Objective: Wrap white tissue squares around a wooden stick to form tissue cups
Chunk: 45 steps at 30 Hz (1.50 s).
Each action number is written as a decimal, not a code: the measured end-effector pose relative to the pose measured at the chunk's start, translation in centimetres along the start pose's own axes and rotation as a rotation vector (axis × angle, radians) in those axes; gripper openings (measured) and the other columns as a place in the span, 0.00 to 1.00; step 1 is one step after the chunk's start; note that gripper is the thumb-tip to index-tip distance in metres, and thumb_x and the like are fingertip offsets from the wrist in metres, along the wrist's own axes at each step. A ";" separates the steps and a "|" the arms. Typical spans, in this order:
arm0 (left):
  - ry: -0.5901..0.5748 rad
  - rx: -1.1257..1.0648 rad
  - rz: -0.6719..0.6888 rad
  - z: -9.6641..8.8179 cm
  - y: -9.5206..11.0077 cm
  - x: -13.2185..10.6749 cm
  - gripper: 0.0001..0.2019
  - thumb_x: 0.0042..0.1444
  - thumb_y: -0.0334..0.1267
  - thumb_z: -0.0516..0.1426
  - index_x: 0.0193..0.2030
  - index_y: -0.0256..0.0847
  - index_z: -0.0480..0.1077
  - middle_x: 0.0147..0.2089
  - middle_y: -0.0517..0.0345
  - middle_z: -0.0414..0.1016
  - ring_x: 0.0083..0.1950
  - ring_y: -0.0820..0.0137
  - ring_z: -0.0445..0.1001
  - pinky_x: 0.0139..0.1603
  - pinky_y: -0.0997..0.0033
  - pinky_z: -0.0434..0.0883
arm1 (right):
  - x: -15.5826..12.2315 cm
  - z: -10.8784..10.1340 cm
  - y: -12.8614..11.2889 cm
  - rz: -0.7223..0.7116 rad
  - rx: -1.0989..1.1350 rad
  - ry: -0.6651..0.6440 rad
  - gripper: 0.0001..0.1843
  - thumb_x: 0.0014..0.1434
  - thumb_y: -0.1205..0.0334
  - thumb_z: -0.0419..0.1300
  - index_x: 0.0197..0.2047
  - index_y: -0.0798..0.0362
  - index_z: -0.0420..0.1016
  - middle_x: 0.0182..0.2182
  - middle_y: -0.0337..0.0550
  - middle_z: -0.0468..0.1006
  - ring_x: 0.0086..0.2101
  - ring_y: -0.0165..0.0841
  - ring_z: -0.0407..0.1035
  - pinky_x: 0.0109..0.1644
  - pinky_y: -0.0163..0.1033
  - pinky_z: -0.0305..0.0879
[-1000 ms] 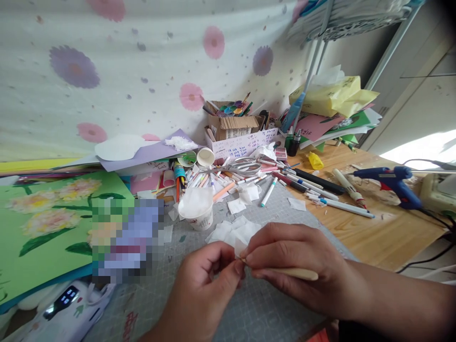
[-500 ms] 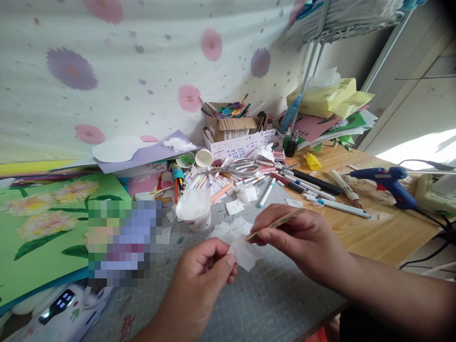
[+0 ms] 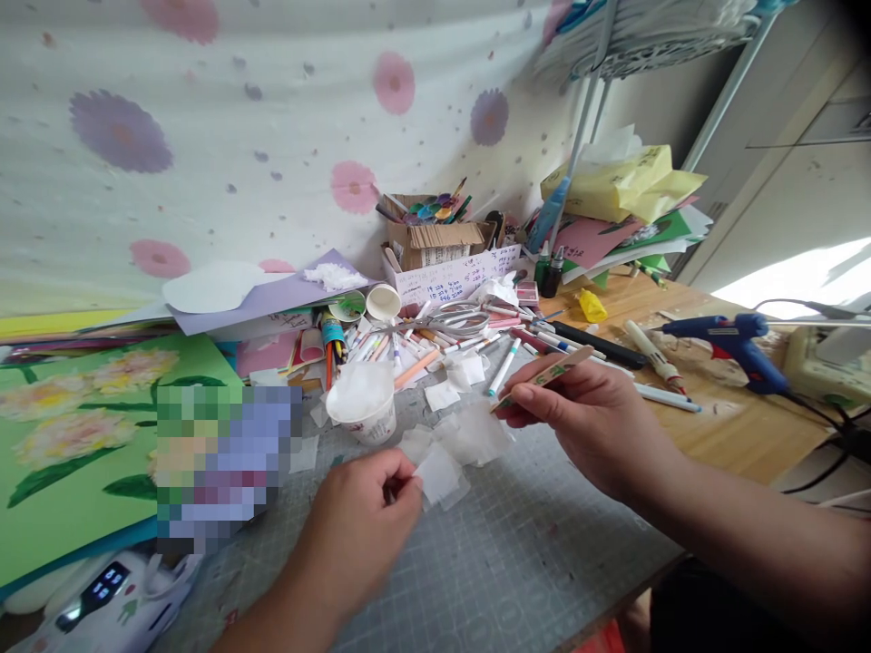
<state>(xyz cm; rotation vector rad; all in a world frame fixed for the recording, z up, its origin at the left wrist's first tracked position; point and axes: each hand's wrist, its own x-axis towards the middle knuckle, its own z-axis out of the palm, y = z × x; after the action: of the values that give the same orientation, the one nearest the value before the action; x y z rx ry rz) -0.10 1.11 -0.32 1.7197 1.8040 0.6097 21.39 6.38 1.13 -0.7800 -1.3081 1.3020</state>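
My left hand (image 3: 371, 503) is closed, its thumb and forefinger pinching the edge of a thin white paper square (image 3: 439, 477). Just behind that square, several more translucent paper pieces (image 3: 477, 433) overlap on the grey cutting mat (image 3: 504, 562). In my right hand (image 3: 578, 408) is a thin, flat wooden-looking stick (image 3: 551, 374) with a green pattern, gripped between thumb and fingers. Its tip points down to the left, near the far paper pieces, apart from the square in my left hand. A paper cup (image 3: 364, 422) with white paper in it stands behind my left hand.
Markers (image 3: 504, 367), scissors (image 3: 459, 319) and paper scraps (image 3: 442, 395) clutter the back. A blue glue gun (image 3: 731, 340) lies at right on the wooden table. At left are a green flower picture (image 3: 74, 408) and a white device (image 3: 112, 599) with a lit display.
My right hand has moved up and right, taking the stick's tip away from the paper at my left fingers. My left hand has shifted slightly left with its paper.
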 end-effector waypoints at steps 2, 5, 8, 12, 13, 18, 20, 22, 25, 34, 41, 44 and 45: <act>0.019 0.047 0.044 -0.2 -0.1 -0.1 0.10 0.54 0.38 0.53 0.23 0.43 0.67 0.21 0.63 0.67 0.26 0.67 0.65 0.27 0.70 0.57 | -0.3 0.2 -0.1 0.007 0.000 -0.040 0.04 0.52 0.63 0.67 0.29 0.54 0.78 0.25 0.39 0.78 0.26 0.26 0.73 0.31 0.31 0.72; 0.082 -0.015 0.136 -0.7 0.2 -0.7 0.06 0.55 0.40 0.55 0.28 0.43 0.68 0.28 0.60 0.71 0.31 0.65 0.68 0.32 0.68 0.61 | -0.9 0.8 -0.5 0.007 -0.010 -0.123 0.05 0.54 0.63 0.66 0.28 0.55 0.78 0.26 0.40 0.77 0.26 0.27 0.72 0.31 0.32 0.71; 0.027 -0.352 0.212 -0.7 0.7 -1.6 0.06 0.54 0.42 0.57 0.38 0.45 0.70 0.37 0.58 0.72 0.41 0.63 0.69 0.41 0.66 0.64 | -1.6 1.6 -0.9 -0.028 -0.033 -0.218 0.05 0.57 0.66 0.63 0.29 0.56 0.78 0.26 0.40 0.76 0.27 0.27 0.71 0.32 0.32 0.70; -0.192 -0.861 0.093 0.2 1.1 -2.3 0.09 0.52 0.44 0.61 0.36 0.44 0.71 0.32 0.61 0.71 0.36 0.68 0.67 0.37 0.71 0.63 | -2.3 2.7 -1.3 -0.087 -0.085 -0.295 0.03 0.57 0.68 0.62 0.32 0.56 0.78 0.28 0.41 0.76 0.30 0.27 0.71 0.35 0.32 0.68; -0.211 -0.933 0.054 0.4 1.1 -2.3 0.09 0.51 0.44 0.62 0.34 0.43 0.71 0.30 0.62 0.69 0.34 0.70 0.65 0.35 0.72 0.63 | -2.3 2.8 -1.4 -0.095 -0.093 -0.301 0.03 0.57 0.68 0.62 0.33 0.56 0.78 0.28 0.41 0.76 0.30 0.28 0.71 0.36 0.32 0.68; -0.184 -1.093 -0.027 0.7 1.5 -2.4 0.10 0.49 0.41 0.64 0.37 0.44 0.71 0.32 0.64 0.69 0.36 0.72 0.65 0.37 0.74 0.63 | -2.2 3.2 -1.2 -0.087 -0.030 -0.334 0.03 0.57 0.69 0.63 0.34 0.55 0.78 0.30 0.42 0.77 0.32 0.28 0.72 0.37 0.33 0.69; -0.173 -1.142 -0.025 0.6 1.7 -2.4 0.16 0.48 0.40 0.65 0.44 0.48 0.70 0.38 0.62 0.71 0.41 0.70 0.67 0.39 0.73 0.64 | -2.2 3.4 -1.1 -0.065 0.036 -0.354 0.03 0.58 0.69 0.62 0.34 0.55 0.78 0.30 0.41 0.76 0.31 0.28 0.72 0.37 0.33 0.70; -0.175 -1.151 -0.021 0.5 1.7 -2.5 0.17 0.47 0.40 0.66 0.44 0.48 0.70 0.40 0.61 0.72 0.43 0.69 0.68 0.40 0.72 0.65 | -2.2 3.4 -1.0 -0.052 0.078 -0.364 0.03 0.58 0.69 0.62 0.34 0.55 0.78 0.29 0.40 0.76 0.31 0.27 0.72 0.36 0.33 0.70; -0.185 -1.130 -0.042 0.5 1.6 -2.5 0.09 0.48 0.41 0.65 0.34 0.43 0.73 0.31 0.62 0.71 0.34 0.73 0.65 0.35 0.75 0.63 | -2.2 3.4 -1.1 -0.062 0.060 -0.355 0.03 0.57 0.68 0.63 0.33 0.55 0.79 0.29 0.40 0.76 0.30 0.27 0.72 0.36 0.32 0.70; -0.255 -1.210 -0.142 0.3 1.7 -2.4 0.12 0.44 0.43 0.67 0.26 0.38 0.72 0.23 0.62 0.68 0.27 0.74 0.62 0.29 0.76 0.60 | -2.1 2.8 -1.6 -0.132 -0.022 -0.357 0.03 0.57 0.67 0.63 0.35 0.54 0.80 0.30 0.43 0.79 0.34 0.31 0.73 0.39 0.35 0.70; -0.296 -1.270 -0.170 0.4 1.6 -2.4 0.12 0.43 0.43 0.68 0.25 0.38 0.73 0.23 0.62 0.68 0.27 0.74 0.62 0.29 0.76 0.60 | -2.1 3.0 -1.7 -0.178 -0.041 -0.375 0.05 0.58 0.69 0.63 0.37 0.53 0.81 0.29 0.42 0.79 0.35 0.31 0.73 0.39 0.34 0.71; -0.303 -1.270 -0.171 0.3 1.7 -2.4 0.11 0.43 0.42 0.68 0.25 0.38 0.73 0.22 0.61 0.68 0.27 0.74 0.62 0.29 0.76 0.60 | -2.1 3.0 -1.7 -0.190 -0.055 -0.380 0.05 0.58 0.68 0.63 0.37 0.53 0.81 0.28 0.41 0.79 0.35 0.30 0.73 0.40 0.34 0.71; -0.305 -1.270 -0.175 0.2 1.8 -2.4 0.11 0.43 0.42 0.68 0.24 0.38 0.73 0.22 0.61 0.68 0.27 0.74 0.62 0.29 0.76 0.60 | -2.0 2.9 -1.7 -0.191 -0.060 -0.382 0.05 0.58 0.68 0.63 0.36 0.53 0.81 0.28 0.41 0.79 0.35 0.30 0.74 0.40 0.34 0.71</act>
<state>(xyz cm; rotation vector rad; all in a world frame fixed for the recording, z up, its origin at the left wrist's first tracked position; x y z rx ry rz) 1.40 -1.18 0.95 0.7036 0.9083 1.0262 19.39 3.39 2.80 -0.4436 -1.6875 1.3006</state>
